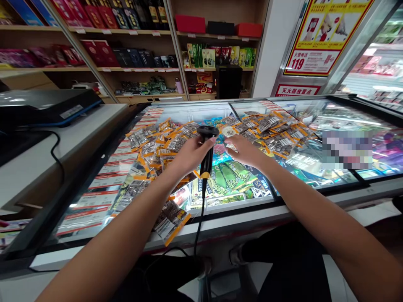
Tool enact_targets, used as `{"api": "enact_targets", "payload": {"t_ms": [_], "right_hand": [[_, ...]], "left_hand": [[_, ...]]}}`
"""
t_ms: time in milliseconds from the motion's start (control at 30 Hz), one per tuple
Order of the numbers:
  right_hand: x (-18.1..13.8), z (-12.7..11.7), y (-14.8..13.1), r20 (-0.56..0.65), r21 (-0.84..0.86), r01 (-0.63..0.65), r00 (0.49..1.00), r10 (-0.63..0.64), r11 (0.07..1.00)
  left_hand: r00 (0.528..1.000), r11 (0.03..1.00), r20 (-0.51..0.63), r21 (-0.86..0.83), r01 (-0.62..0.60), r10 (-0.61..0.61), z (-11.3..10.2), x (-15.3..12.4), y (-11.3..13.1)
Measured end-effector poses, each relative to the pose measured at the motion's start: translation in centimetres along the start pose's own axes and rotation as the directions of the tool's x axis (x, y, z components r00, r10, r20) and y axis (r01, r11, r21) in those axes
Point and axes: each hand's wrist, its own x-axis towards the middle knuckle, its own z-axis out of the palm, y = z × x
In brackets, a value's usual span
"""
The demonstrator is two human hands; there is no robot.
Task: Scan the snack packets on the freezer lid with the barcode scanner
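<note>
My left hand [192, 154] is wrapped round the handle of a black barcode scanner [207, 157], whose head points away from me and whose cable hangs down in front. Just right of it, my right hand [242, 147] is closed with its fingertips at a small round white-topped item [228, 131]; its exact kind is unclear. Beneath both hands, packets with orange edges [182, 138] lie heaped on the glass top. Another heap of orange-edged packets [277, 130] spreads to the right. Single packets [171, 220] lie near the front edge.
The glass-topped freezer [252, 208] has green ice-cream packs [228, 178] inside, under the glass. Orange and white price labels [110, 172] line its left side. A black-and-blue device [50, 107] stands on the white counter at left. Stocked shelves [135, 31] rise behind.
</note>
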Motion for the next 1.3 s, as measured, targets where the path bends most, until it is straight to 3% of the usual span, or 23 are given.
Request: {"api": "enact_targets", "payload": {"t_ms": [67,167,300,400,467,533,633,700,800,933,1067,1200,1300], "right_hand": [[0.1,-0.4,0.1,-0.034,-0.073,-0.036,0.999,0.033,0.997],[-0.1,-1.2,0.0,-0.111,-0.103,-0.105,0.989,0.094,0.989],[-1.1,-2.3,-1.0,-0.163,0.093,-0.145,0.974,0.159,0.985],[-2.3,-3.3,-2.4,-0.204,0.298,-0.081,0.968,0.146,0.951],[-3.2,-4.2,-3.6,-0.258,0.418,-0.005,0.958,0.124,0.908],[-4.3,-5.3,-4.8,-0.327,0.499,0.068,0.938,0.114,0.864],[-6.2,-6.8,-6.4,-0.428,0.554,0.155,0.896,0.12,0.818],[-7.2,-7.5,-7.0,-0.478,0.574,0.2,0.869,0.127,0.794],[-8.3,-7.7,-7.1,-0.465,0.599,0.2,0.875,0.134,0.776],[-9.1,-7.3,-6.1,-0.401,0.599,0.136,0.904,0.148,0.789],[-10.3,-7.4,-4.7,-0.459,0.578,0.154,0.873,0.163,0.802],[-12.1,-8.1,-2.9,-0.485,0.546,0.104,0.848,0.212,0.832],[-14.1,-8.3,-0.8,-0.466,0.501,-0.005,0.842,0.274,0.866]], "left_hand": [[0.999,0.973,0.054,0.23,-0.01,-0.003,0.6,-0.1,-0.3],[0.996,0.854,0.092,0.519,-0.033,-0.017,1.8,-0.5,-0.2],[0.996,0.677,0.086,0.732,-0.078,0.021,3.9,-1.4,0.9],[0.997,0.625,0.067,0.777,-0.079,0.044,4.4,-1.8,1.8],[0.993,0.666,0.006,0.741,-0.084,0.119,3.7,-2.0,2.5],[0.971,0.788,-0.072,0.599,-0.14,0.227,2.3,-2.6,3.5],[0.926,0.94,-0.173,0.12,-0.318,0.335,0.0,-4.5,5.1],[0.913,0.916,-0.245,-0.155,-0.369,0.326,-0.9,-6.0,5.8],[0.93,0.872,-0.218,-0.336,-0.356,0.295,-0.9,-7.7,5.5],[0.956,0.872,-0.142,-0.394,-0.291,0.255,-0.1,-8.4,4.0],[0.955,0.895,-0.198,-0.347,-0.279,0.221,-0.5,-9.0,3.6],[0.942,0.927,-0.221,-0.223,-0.3,0.252,-1.5,-10.1,2.5],[0.943,0.954,-0.148,0.014,-0.298,0.297,-1.8,-11.2,0.7]]}}
